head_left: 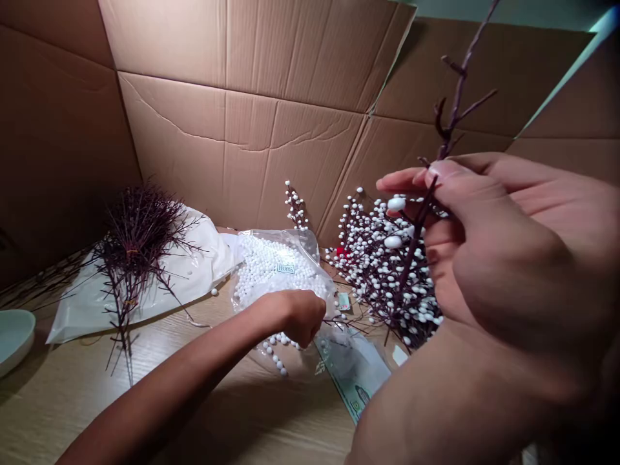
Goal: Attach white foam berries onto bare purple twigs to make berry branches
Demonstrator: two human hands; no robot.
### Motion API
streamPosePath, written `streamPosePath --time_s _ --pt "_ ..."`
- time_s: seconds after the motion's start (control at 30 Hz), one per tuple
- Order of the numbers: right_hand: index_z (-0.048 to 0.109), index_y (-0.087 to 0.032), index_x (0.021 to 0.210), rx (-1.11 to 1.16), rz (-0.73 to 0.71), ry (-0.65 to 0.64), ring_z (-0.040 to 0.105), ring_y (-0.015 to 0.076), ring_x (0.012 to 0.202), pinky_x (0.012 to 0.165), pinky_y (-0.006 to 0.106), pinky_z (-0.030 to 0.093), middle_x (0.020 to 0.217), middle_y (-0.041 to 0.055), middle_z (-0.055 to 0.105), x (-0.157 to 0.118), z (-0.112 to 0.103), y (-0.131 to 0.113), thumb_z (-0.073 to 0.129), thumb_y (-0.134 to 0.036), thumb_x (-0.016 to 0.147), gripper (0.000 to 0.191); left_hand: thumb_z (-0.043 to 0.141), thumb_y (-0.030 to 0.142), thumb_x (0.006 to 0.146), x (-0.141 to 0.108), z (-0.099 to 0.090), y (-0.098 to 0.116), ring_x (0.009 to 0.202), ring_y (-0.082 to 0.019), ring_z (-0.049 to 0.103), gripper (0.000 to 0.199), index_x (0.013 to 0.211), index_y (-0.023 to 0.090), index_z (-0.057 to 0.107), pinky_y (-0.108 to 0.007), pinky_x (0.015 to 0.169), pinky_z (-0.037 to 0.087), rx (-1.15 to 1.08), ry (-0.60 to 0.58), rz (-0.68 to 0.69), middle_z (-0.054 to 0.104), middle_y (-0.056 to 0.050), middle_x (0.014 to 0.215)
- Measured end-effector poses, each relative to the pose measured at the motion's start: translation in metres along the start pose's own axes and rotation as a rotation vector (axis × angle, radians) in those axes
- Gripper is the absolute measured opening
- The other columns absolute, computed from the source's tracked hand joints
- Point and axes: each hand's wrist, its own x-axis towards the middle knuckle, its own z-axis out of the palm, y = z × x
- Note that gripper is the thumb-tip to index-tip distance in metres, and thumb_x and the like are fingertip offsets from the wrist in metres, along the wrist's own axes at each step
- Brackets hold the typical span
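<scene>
In right hand [504, 258]: dark bare twig [455, 103]

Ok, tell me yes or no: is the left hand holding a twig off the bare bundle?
No, the left hand rests at the clear bag of white beads, well apart from the bare twig bundle lying on white plastic.

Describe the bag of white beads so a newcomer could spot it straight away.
Start at the cardboard wall behind the wooden table and look down to the table's middle. The bead bag is clear plastic packed with small white beads, with the left hand at its near edge. Unlike the flat white bag under the bare twigs to its left, it is see-through and carries a small label.
</scene>
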Motion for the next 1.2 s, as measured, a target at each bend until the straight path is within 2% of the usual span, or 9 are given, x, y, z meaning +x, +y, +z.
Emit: streamPosePath --time_s 0.1,0.37,0.47,0.7,0.8,0.83,0.9,1.07,1.2 --pt "0.081 -0.016 0.086 -0.026 0.007 -0.007 0.069 0.0159 0.073 0.066 0.029 0.056 0.083 0.0075 0.077 -0.001 -0.003 -0.004 0.067 -0.023 0.093 0.017 0.085 0.008 0.063 0.014 0.012 -0.003 0.066 -0.024 0.072 0.017 0.08 0.01 0.083 -0.031 0.064 0.057 0.063 -0.043 -0.046 0.08 -0.015 0.079" --pt "0.079 -0.021 0.086 0.011 0.103 -0.135 0.072 0.0201 0.073 0.061 0.031 0.055 0.086 0.0065 0.078 0.0 -0.01 -0.007 0.069 -0.034 0.094 0.018 0.09 0.03 0.067 0.038 0.035 -0.002 0.091 -0.038 0.078 0.047 0.104 0.004 0.08 -0.043 0.081 0.064 0.18 -0.107 -0.061 0.079 -0.025 0.098" --pt "0.078 -0.02 0.09 0.024 0.141 -0.186 0.07 0.0171 0.069 0.057 0.027 0.052 0.087 0.0059 0.078 0.0 -0.011 -0.006 0.071 -0.039 0.093 0.02 0.081 0.021 0.07 0.036 0.035 0.002 0.099 -0.039 0.077 0.046 0.112 0.003 0.077 -0.043 0.083 0.064 0.219 -0.108 -0.044 0.078 -0.027 0.108" --pt "0.077 -0.018 0.091 0.054 0.126 -0.207 0.067 0.0109 0.068 0.06 0.02 0.051 0.089 0.0047 0.079 0.001 -0.013 -0.008 0.073 -0.039 0.093 0.021 0.081 0.028 0.065 0.038 0.036 0.01 0.089 -0.038 0.078 0.05 0.107 0.0 0.078 -0.04 0.07 0.064 0.253 -0.127 0.038 0.079 -0.026 0.099" --pt "0.076 -0.019 0.09 0.058 0.122 -0.222 0.073 0.0128 0.08 0.07 0.019 0.056 0.094 0.0049 0.081 0.001 -0.015 -0.006 0.073 -0.038 0.094 0.02 0.081 0.022 0.061 0.032 0.027 0.005 0.072 -0.034 0.075 0.032 0.086 0.001 0.08 -0.035 0.054 0.057 0.192 -0.075 0.055 0.078 -0.024 0.082" --pt "0.077 -0.019 0.091 0.071 0.11 -0.23 0.075 0.0139 0.087 0.076 0.02 0.058 0.097 0.005 0.081 0.001 -0.015 -0.005 0.073 -0.037 0.094 0.018 0.079 0.018 0.062 0.024 0.021 0.001 0.064 -0.029 0.073 0.02 0.078 0.004 0.078 -0.031 0.05 0.053 0.115 -0.036 0.047 0.077 -0.02 0.075" --pt "0.078 -0.021 0.093 0.068 0.073 -0.241 0.076 0.0156 0.095 0.079 0.021 0.059 0.104 0.0052 0.081 0.002 -0.016 -0.004 0.072 -0.033 0.094 0.014 0.071 0.01 0.068 0.0 0.002 -0.009 0.059 -0.02 0.069 0.005 0.069 0.01 0.075 -0.025 0.05 0.048 -0.077 0.222 0.055 0.075 -0.012 0.068" --pt "0.08 -0.023 0.103 0.032 0.015 -0.299 0.076 0.0157 0.093 0.073 0.022 0.059 0.109 0.0056 0.081 0.002 -0.011 -0.003 0.07 -0.034 0.096 0.016 0.076 0.023 0.081 -0.082 -0.047 -0.029 0.06 -0.016 0.07 0.015 0.09 0.01 0.074 -0.022 0.05 0.052 -0.727 0.744 0.187 0.076 -0.008 0.072" --pt "0.077 -0.02 0.104 0.091 0.028 -0.392 0.076 0.0186 0.098 0.082 0.026 0.06 0.112 0.0083 0.079 -0.001 0.002 -0.006 0.069 -0.032 0.096 0.017 0.086 0.025 0.078 -0.117 -0.061 -0.021 0.062 -0.019 0.075 0.022 0.089 0.01 0.075 -0.021 0.046 0.055 -0.977 1.168 0.369 0.077 -0.01 0.072"
